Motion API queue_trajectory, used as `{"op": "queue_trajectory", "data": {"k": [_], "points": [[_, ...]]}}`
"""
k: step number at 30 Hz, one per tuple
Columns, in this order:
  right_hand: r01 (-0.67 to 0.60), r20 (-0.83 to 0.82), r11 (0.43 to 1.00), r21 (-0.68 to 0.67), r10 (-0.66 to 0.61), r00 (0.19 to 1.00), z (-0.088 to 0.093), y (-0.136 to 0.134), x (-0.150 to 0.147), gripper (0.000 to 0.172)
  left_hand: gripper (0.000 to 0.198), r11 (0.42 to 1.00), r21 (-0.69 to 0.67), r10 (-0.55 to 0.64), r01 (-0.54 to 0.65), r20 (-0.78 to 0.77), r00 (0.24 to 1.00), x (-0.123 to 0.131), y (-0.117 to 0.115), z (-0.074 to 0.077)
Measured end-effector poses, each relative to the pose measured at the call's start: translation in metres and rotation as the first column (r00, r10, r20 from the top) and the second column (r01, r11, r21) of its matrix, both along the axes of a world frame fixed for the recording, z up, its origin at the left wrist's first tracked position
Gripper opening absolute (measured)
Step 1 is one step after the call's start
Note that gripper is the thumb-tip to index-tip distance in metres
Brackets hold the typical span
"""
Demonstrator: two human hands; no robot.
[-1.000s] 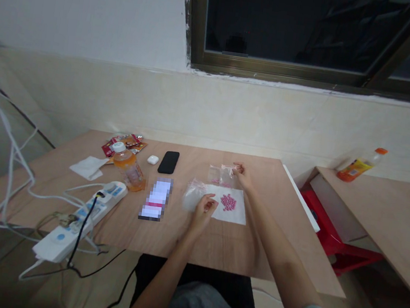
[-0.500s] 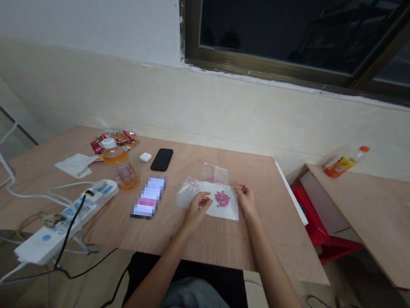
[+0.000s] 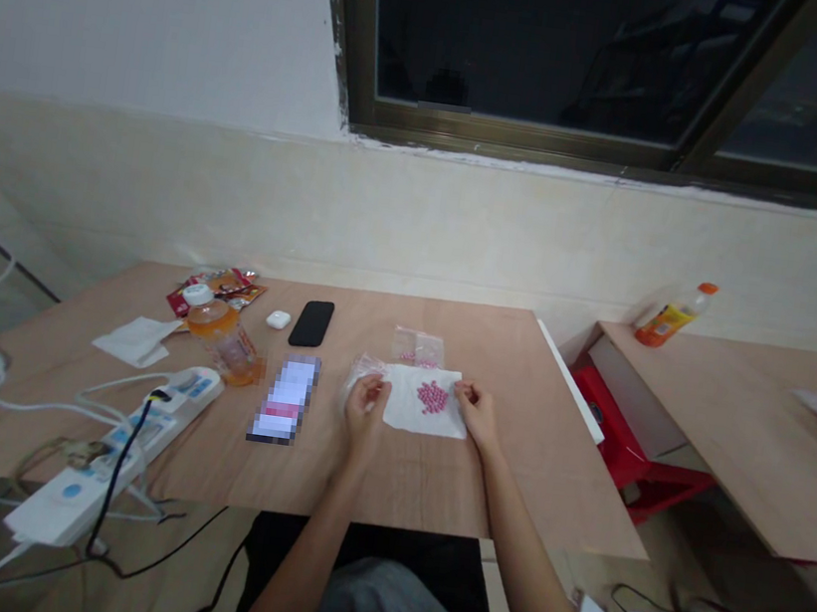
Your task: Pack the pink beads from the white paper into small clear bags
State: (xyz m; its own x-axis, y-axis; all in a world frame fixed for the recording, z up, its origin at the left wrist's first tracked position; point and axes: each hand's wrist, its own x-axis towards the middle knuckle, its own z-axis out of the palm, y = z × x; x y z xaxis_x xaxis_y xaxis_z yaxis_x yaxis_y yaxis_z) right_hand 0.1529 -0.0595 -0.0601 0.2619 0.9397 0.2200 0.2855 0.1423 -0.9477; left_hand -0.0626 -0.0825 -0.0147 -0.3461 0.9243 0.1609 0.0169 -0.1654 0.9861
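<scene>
A small heap of pink beads lies on a white sheet of tissue or paper on the table. My left hand is at the sheet's left edge, over a crumpled clear plastic bag. Its thumb and fingers are curled towards each other; whatever is between them is too small to see. At the sheet's right edge, my right hand has thumb and fingertips pinched together; what they hold cannot be made out. Just behind the sheet lies a clear zip bag with some pink beads inside.
Left on the table are a lit phone, a black phone, a white earbud case, an orange drink bottle, wrappers, tissue and a corded power strip. Another bottle stands on the right-hand table.
My left hand has moved left, off the sheet's front left part to its left edge by the plastic bag. My right hand stays at the right edge, slightly lower. The view has shifted a little.
</scene>
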Motion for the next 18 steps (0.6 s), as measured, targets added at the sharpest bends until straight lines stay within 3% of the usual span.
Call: {"op": "queue_trajectory", "data": {"k": [2, 3, 5, 7, 12, 18], "points": [[-0.005, 0.005, 1.000, -0.004, 0.005, 1.000, 0.001, -0.001, 0.000, 0.031, 0.034, 0.991, 0.026, 0.133, -0.131, -0.244, 0.961, -0.011, 0.005, 0.009], [-0.009, 0.006, 1.000, -0.006, 0.009, 1.000, 0.002, -0.001, -0.001, 0.030, 0.041, 0.988, 0.024, 0.150, -0.154, -0.395, 0.906, -0.015, 0.007, 0.012], [-0.015, 0.006, 1.000, -0.011, 0.015, 1.000, 0.004, -0.001, -0.002, 0.029, 0.057, 0.982, -0.025, 0.131, -0.189, -0.630, 0.766, -0.022, 0.012, 0.015], [-0.012, 0.005, 1.000, -0.012, 0.012, 1.000, 0.005, 0.000, -0.002, 0.028, 0.069, 0.976, -0.090, 0.060, -0.197, -0.760, 0.647, -0.025, 0.015, 0.013], [-0.005, -0.018, 1.000, -0.004, 0.005, 1.000, 0.005, 0.001, -0.003, 0.028, 0.074, 0.962, -0.146, -0.008, -0.229, -0.859, 0.512, -0.020, 0.019, 0.003], [0.000, -0.012, 1.000, -0.011, -0.001, 1.000, 0.003, 0.002, -0.004, 0.029, 0.071, 0.961, -0.129, 0.016, -0.246, -0.859, 0.512, -0.020, 0.019, 0.000]]}}
